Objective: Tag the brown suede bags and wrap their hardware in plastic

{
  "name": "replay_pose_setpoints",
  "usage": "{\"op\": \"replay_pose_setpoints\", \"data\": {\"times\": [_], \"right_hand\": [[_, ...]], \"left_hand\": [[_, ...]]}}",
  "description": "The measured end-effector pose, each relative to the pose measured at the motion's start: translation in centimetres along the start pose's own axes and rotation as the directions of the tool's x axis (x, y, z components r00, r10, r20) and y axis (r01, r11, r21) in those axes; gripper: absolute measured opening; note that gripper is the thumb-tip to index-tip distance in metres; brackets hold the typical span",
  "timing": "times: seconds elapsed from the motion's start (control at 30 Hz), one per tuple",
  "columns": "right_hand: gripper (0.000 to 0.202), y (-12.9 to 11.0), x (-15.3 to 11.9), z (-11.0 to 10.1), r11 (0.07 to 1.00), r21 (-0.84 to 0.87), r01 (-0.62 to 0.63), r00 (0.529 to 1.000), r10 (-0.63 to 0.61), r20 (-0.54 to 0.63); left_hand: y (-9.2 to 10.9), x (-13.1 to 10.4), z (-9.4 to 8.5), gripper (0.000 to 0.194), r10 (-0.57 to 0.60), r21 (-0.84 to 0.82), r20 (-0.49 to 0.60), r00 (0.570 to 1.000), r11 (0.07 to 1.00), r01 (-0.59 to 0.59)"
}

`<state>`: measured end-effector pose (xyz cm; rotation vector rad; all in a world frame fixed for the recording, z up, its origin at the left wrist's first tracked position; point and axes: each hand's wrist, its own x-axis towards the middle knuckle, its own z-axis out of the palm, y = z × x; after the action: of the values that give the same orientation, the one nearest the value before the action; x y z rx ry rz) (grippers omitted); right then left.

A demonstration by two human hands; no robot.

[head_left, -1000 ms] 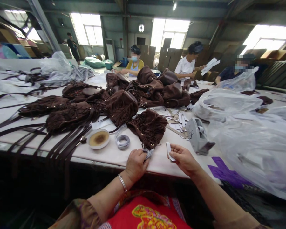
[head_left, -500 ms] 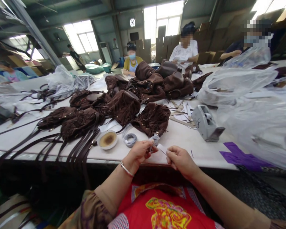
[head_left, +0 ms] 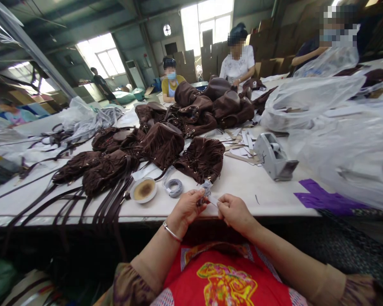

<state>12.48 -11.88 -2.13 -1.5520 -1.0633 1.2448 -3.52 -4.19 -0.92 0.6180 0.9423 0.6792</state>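
Note:
My left hand point(head_left: 189, 208) is closed on a bundle wrapped in grey plastic point(head_left: 206, 187), at the near end of a fringed dark-brown bag point(head_left: 202, 159). My right hand point(head_left: 235, 212) is closed, thumb against finger, on a thin pale strip point(head_left: 213, 200) that reaches toward the left fingers. What the strip is made of is too small to tell. Left of the hands lie a coil of grey cord point(head_left: 174, 187) and a round white dish point(head_left: 144, 190) with a brown-stained yellowish content.
More brown bags point(head_left: 210, 102) are piled behind, with long straps point(head_left: 98, 204) hanging over the front edge at left. A grey tape dispenser point(head_left: 274, 157), purple plastic point(head_left: 327, 197) and clear plastic bags point(head_left: 347, 157) lie right. Across the table, a person in white point(head_left: 238, 63) reaches toward the pile.
My right hand has moved slightly closer to my left, and the strip between them now shows broader and paler. The person in white has lowered a hand to the bag pile. My view has shifted slightly.

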Motion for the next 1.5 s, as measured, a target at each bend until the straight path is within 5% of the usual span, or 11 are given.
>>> {"op": "replay_pose_setpoints", "data": {"times": [0.13,0.27,0.5,0.7,0.8,0.97,1.3,1.4,1.5], "right_hand": [[0.015,0.4,0.5,0.7,1.0,0.01,-0.024,1.0,0.024,-0.008],[0.024,0.6,0.7,1.5,0.971,0.236,-0.036,0.999,0.037,0.002],[0.037,0.2,1.1,2.4,0.777,0.593,-0.212,0.976,0.133,0.175],[0.037,-0.1,1.3,3.0,0.723,0.645,-0.249,0.965,0.129,0.229],[0.042,-0.1,1.4,3.3,0.716,0.646,-0.266,0.962,0.153,0.226],[0.04,-0.2,1.7,3.9,0.796,0.561,-0.228,0.97,0.137,0.2],[0.036,-0.3,1.1,3.3,0.977,0.184,-0.11,0.992,0.095,0.089],[0.031,-0.4,0.6,2.4,0.996,-0.055,0.073,0.996,-0.076,-0.05],[0.024,-0.7,0.4,1.6,0.918,-0.293,0.266,0.964,-0.255,0.073]], "left_hand": [[-0.5,-0.2,0.3,0.037,0.074,0.023,-0.026,0.997,0.997,-0.073],[-0.9,-0.5,0.6,0.042,0.197,0.122,-0.054,0.979,0.974,-0.189],[-1.7,-0.9,0.9,0.035,0.407,0.454,-0.076,0.91,0.827,-0.332],[-2.4,-1.2,0.4,0.031,0.574,0.578,-0.121,0.81,0.704,-0.412],[-2.5,-1.1,0.0,0.036,0.555,0.557,-0.179,0.813,0.738,-0.381],[-2.6,-1.4,-0.2,0.03,0.458,0.476,-0.102,0.883,0.802,-0.361],[-1.9,-1.5,-1.4,0.025,0.448,0.506,-0.078,0.891,0.788,-0.352],[-1.6,-1.4,-1.7,0.027,0.43,0.51,-0.067,0.9,0.791,-0.339],[-1.2,-1.4,-1.7,0.028,0.378,0.465,-0.055,0.924,0.829,-0.311]]}}
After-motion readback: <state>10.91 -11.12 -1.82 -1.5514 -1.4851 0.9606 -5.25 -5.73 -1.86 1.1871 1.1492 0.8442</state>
